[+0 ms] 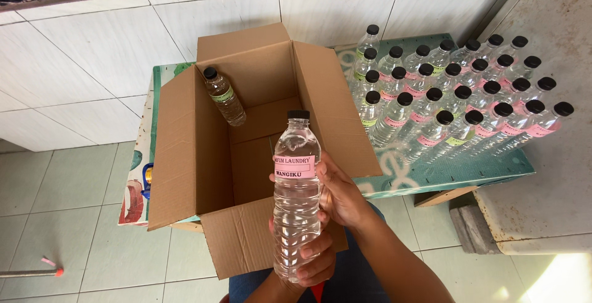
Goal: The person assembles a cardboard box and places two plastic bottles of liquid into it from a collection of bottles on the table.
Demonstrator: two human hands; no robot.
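Taking the open cardboard box (pixel 246 155) as the landmark: well to its left, a pink-tipped stick (pixel 37 271) lies on the floor tiles. Inside the box, one clear bottle with a green label (pixel 226 98) leans in the far left corner. Just in front of the box's near flap, a clear bottle with a pink label (pixel 296 192) is held upright, black cap on top. To the right of the box, a crowd of capped bottles (pixel 456 102) stands packed together on a green mat (pixel 431 176).

The held bottle looks smooth and full, so it could slip if the fingers loosen, and lowering it carelessly could knock over the lone leaning bottle in the corner.

The left hand (pixel 311 260) wraps the bottle's base from below, fingers curled across the front. The right hand (pixel 339 195) clasps its middle from the side, thumb near the label, forearm angling down to the right.
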